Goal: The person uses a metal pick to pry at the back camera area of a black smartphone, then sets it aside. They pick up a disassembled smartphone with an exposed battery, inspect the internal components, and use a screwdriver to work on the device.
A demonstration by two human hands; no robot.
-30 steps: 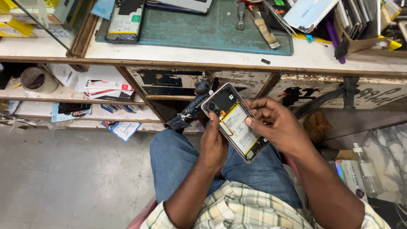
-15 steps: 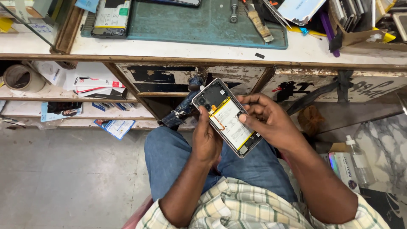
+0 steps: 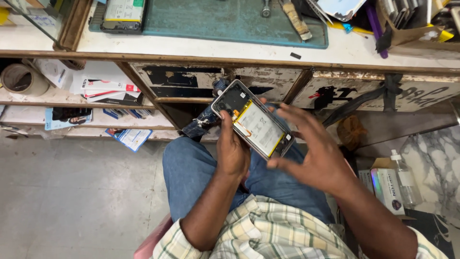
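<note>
I sit with an opened smartphone (image 3: 253, 124) held over my lap, its back cover off so the white battery with yellow edges and the dark board show. My left hand (image 3: 233, 151) grips the phone from its left side, thumb on the edge. My right hand (image 3: 311, 153) hovers over the phone's lower right end with fingers spread; it looks blurred and seems to touch only the bottom corner. My jeans-clad legs lie beneath.
A white workbench (image 3: 230, 50) stands in front with a teal mat (image 3: 230, 21), another phone (image 3: 122, 14), a brush and tools. Shelves to the left hold a tape roll (image 3: 21, 79) and packets. A clear bottle (image 3: 405, 180) and boxes stand at right.
My right hand has come off its grip on the phone's right edge and opened its fingers. The phone stays in my left hand, and the view has shifted slightly.
</note>
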